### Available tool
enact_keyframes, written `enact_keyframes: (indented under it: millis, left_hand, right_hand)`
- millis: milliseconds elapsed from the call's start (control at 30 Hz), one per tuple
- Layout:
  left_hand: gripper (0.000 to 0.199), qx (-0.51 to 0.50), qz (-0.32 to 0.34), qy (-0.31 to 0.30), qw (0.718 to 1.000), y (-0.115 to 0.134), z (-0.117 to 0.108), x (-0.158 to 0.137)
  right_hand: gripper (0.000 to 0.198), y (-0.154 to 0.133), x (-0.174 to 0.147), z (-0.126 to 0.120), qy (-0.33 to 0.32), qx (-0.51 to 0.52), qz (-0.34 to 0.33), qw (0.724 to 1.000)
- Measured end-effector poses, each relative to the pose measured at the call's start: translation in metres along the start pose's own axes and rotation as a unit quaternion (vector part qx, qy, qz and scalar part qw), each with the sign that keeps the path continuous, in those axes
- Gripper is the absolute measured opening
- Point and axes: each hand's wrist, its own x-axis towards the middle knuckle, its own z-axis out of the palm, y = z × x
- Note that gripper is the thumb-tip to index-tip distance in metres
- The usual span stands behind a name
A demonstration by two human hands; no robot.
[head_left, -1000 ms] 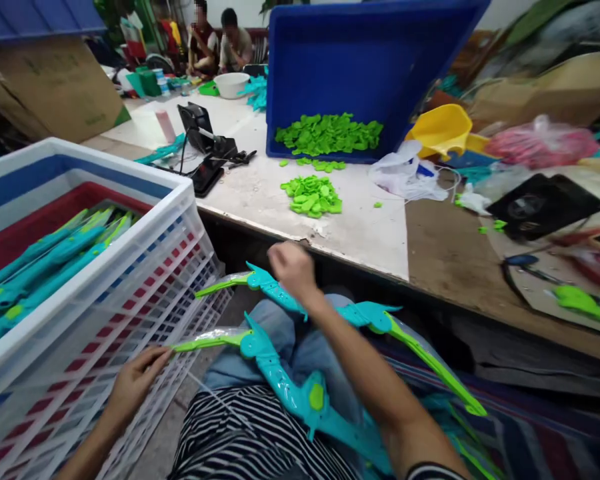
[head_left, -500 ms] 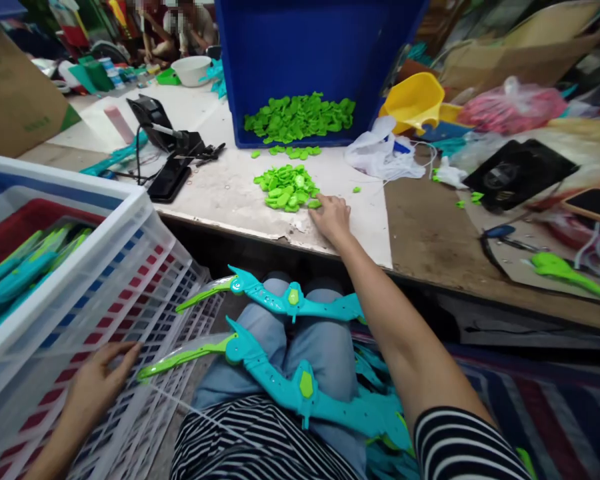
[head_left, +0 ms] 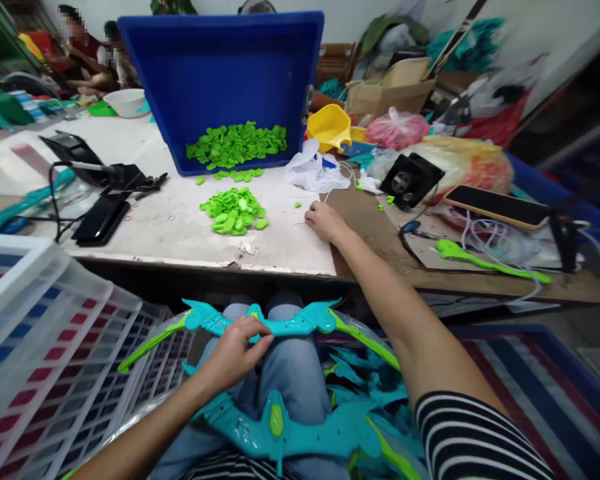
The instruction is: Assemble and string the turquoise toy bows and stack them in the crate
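Two teal toy bows with green tips lie across my knees. My left hand (head_left: 237, 350) grips the middle of the far bow (head_left: 300, 323). The near bow (head_left: 300, 430) has a green piece set in its centre. My right hand (head_left: 325, 221) rests on the white tabletop (head_left: 170, 227), fingers curled, just right of a small pile of green plastic pieces (head_left: 234, 211); I cannot tell if it holds one. More green pieces fill the tilted blue bin (head_left: 220, 67) behind the pile.
A white lattice crate (head_left: 40, 347) stands at my left. On the table lie a black phone stand (head_left: 100, 193), a white bag (head_left: 313, 170), a yellow scoop (head_left: 330, 125), a black fan (head_left: 411, 179) and a green bow tip (head_left: 480, 261). People sit at the far left.
My left hand left the crate side and took hold of the far bow's middle. My right hand slid from the pile's edge a little to the right. The view swung right.
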Motion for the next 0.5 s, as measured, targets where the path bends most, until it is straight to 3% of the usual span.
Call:
enact_keyframes:
  millis: [100, 167, 233, 300, 400, 500]
  left_hand:
    - [0.024, -0.071, -0.048, -0.022, 0.996, 0.003, 0.007, 0.017]
    - [0.028, -0.163, -0.109, -0.025, 0.98, 0.01, 0.012, 0.03]
    - [0.037, -0.286, -0.189, -0.017, 0.939, 0.02, 0.019, 0.045]
    - [0.048, -0.396, -0.257, -0.025, 0.881, 0.032, 0.03, 0.061]
    - [0.045, -0.466, -0.292, -0.105, 0.829, 0.048, 0.056, 0.079]
    - [0.032, -0.452, -0.285, -0.181, 0.826, 0.058, 0.086, 0.084]
  right_hand:
    - [0.021, 0.0, -0.015, -0.004, 0.002, -0.002, 0.009, 1.0]
    - [0.021, -0.003, -0.041, -0.006, 0.02, 0.024, 0.023, 0.999]
    - [0.022, -0.01, -0.079, -0.007, 0.05, 0.065, 0.003, 0.997]
    - [0.024, -0.019, -0.124, -0.007, 0.081, 0.088, -0.061, 0.991]
    - [0.028, -0.036, -0.188, -0.008, 0.121, 0.069, -0.145, 0.98]
    - [0.027, -0.05, -0.232, -0.009, 0.151, 0.041, -0.148, 0.977]
